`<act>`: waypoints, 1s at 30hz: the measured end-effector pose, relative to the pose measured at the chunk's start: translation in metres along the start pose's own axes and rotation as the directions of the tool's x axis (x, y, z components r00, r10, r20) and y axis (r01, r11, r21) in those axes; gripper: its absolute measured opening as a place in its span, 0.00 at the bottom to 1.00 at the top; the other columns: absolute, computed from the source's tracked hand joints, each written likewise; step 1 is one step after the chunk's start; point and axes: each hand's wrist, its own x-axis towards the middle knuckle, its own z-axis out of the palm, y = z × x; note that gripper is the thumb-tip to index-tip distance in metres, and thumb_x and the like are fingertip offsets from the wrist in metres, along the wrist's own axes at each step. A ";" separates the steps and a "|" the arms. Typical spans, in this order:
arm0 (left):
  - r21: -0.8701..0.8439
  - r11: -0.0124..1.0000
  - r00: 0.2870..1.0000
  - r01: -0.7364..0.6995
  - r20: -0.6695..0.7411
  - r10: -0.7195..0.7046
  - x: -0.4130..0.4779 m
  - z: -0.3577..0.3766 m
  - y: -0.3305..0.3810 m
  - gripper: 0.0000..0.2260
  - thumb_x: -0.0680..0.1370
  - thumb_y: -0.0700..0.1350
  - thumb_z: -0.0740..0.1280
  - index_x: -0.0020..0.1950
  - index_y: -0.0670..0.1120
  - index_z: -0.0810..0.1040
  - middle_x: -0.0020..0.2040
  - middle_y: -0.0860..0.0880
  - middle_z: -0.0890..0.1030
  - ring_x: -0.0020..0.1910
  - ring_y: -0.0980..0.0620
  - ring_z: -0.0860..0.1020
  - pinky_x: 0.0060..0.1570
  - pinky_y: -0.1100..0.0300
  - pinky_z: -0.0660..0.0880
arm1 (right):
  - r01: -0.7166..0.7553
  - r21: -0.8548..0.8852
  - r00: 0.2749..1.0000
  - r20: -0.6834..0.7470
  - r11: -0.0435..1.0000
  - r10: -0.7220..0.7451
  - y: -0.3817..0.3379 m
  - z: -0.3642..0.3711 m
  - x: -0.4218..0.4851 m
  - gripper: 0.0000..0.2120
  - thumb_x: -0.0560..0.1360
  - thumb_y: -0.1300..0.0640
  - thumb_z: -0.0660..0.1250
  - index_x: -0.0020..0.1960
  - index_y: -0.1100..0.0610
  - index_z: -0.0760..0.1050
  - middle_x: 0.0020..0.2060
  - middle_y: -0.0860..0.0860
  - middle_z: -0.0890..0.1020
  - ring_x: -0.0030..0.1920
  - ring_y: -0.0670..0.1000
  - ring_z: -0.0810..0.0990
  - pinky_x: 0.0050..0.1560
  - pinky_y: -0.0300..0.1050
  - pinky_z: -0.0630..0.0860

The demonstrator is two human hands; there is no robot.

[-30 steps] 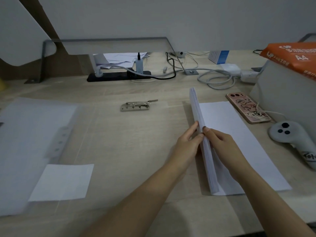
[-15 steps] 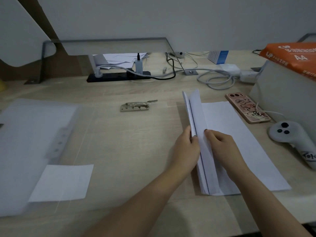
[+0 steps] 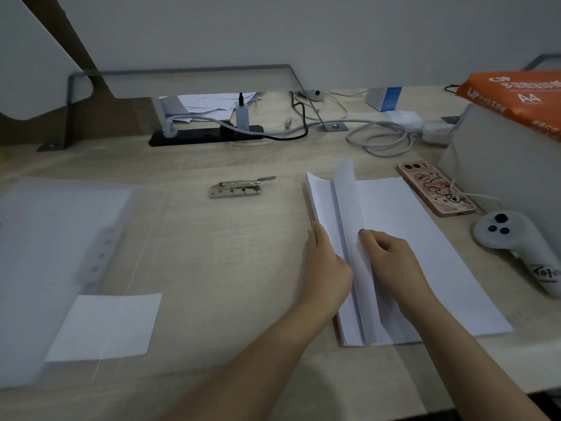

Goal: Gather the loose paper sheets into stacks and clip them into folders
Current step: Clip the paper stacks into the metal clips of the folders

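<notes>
**Desk:** What changed on your end?

**Me:** A second ago I had the stack standing on edge as one block, on the right of the desk. Now it has opened into a V. My left hand holds the thicker part leaning left, fingers together along its outer face. I can't see the thumb.

**Desk:** And the right?

**Me:** My right hand pinches a few sheets upright, fingers curled. A flat sheet lies under them on the right.

**Desk:** So the stack isn't squared?

**Me:** I'd say not. It needs closing and tapping even. The clip sits untouched further out to the left, and the folder is well apart at far left.
</notes>
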 end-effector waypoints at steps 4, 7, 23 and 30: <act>0.040 0.999 1.000 -0.026 -0.013 0.026 0.002 0.002 -0.005 0.31 0.79 0.34 0.52 0.77 0.47 0.41 0.77 0.50 0.52 0.73 0.53 0.59 0.53 0.75 0.62 | 0.001 0.000 1.000 -0.002 1.000 -0.001 0.000 0.000 0.000 0.18 0.79 0.56 0.55 0.31 0.58 0.60 0.25 0.52 0.61 0.28 0.48 0.59 0.31 0.41 0.57; 0.053 0.998 0.999 -0.042 -0.007 0.043 0.001 0.002 -0.005 0.30 0.79 0.35 0.52 0.77 0.47 0.42 0.77 0.50 0.51 0.74 0.52 0.58 0.61 0.66 0.64 | 0.011 -0.014 1.000 -0.001 1.000 -0.011 -0.001 0.000 0.000 0.18 0.79 0.57 0.55 0.32 0.59 0.60 0.26 0.53 0.62 0.29 0.48 0.59 0.31 0.41 0.57; -0.022 1.000 1.000 0.009 -0.008 -0.009 -0.003 0.001 -0.004 0.27 0.80 0.37 0.54 0.77 0.47 0.49 0.77 0.52 0.52 0.65 0.63 0.65 0.46 0.87 0.59 | 0.030 -0.014 1.000 0.003 0.999 -0.030 0.001 0.002 0.001 0.17 0.79 0.56 0.55 0.32 0.60 0.61 0.27 0.54 0.63 0.29 0.49 0.60 0.32 0.42 0.57; -0.048 0.991 0.987 0.127 -0.089 -0.131 0.013 -0.003 0.006 0.14 0.78 0.45 0.60 0.54 0.34 0.74 0.63 0.35 0.69 0.40 0.53 0.73 0.38 0.64 0.71 | 0.027 -0.023 1.000 -0.003 0.999 -0.027 0.003 0.003 0.000 0.18 0.80 0.54 0.55 0.32 0.57 0.65 0.27 0.50 0.68 0.29 0.48 0.65 0.30 0.39 0.60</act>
